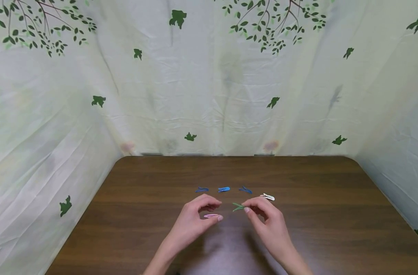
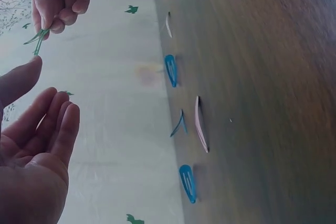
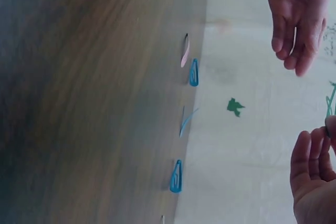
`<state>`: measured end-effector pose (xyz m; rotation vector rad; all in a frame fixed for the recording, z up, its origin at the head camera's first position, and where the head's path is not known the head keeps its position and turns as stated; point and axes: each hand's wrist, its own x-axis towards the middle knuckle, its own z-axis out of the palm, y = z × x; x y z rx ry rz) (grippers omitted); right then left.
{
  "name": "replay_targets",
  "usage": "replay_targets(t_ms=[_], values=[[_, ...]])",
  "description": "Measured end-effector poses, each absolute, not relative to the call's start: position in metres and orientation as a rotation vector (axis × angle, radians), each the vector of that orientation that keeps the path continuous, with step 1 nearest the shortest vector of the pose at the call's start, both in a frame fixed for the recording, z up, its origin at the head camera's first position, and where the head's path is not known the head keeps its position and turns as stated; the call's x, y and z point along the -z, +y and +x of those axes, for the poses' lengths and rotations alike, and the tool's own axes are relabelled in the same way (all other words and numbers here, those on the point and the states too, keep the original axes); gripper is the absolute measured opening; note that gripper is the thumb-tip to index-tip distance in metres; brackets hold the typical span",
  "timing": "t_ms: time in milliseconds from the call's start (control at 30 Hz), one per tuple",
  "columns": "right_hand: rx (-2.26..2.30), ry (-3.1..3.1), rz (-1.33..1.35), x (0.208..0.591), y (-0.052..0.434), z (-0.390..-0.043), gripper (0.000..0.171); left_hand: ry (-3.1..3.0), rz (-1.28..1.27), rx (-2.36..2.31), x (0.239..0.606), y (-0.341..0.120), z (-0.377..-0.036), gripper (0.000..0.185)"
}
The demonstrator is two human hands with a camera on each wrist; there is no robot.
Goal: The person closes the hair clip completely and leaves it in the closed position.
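My right hand pinches a small green hair clip between thumb and fingertips, just above the brown table. In the left wrist view the green clip hangs from those fingers. My left hand hovers beside it with loosely curled fingers and holds nothing. A pink clip lies flat on the wood under its thumb. The left wrist view shows the left palm bare and the pink clip apart from it.
Three blue clips lie in a row beyond the hands. A white clip rests to their right. A pale cloth with leaf prints hangs close around the table's back and sides.
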<state>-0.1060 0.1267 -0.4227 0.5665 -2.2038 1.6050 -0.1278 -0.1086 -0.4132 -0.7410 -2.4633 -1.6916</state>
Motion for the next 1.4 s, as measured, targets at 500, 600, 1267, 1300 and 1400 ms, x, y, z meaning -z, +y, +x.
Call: replay_targets(t_ms=[500, 600, 1267, 1300, 1400], values=[[-1.459, -2.083, 0.670, 0.420, 0.122, -0.099, 0.032, -2.368, -0.874, 1.478, 0.410, -0.108, -0.119, 0.030], [-1.407, -2.089, 0.684, 0.419, 0.122, -0.098, 0.034, -2.345, -0.892, 1.437, 0.409, -0.107, -0.118, 0.030], [-1.312, -2.021, 0.807, 0.391, 0.105, -0.082, 0.030, -2.244, -1.003, 1.429, 0.404, -0.098, -0.110, 0.025], [-1.311, -2.015, 0.810, 0.389, 0.104, -0.081, 0.030, -2.246, -0.997, 1.436, 0.404, -0.097, -0.110, 0.024], [-1.312, -2.013, 0.812, 0.394, 0.105, -0.083, 0.032, -2.237, -0.989, 1.454, 0.404, -0.097, -0.110, 0.020]])
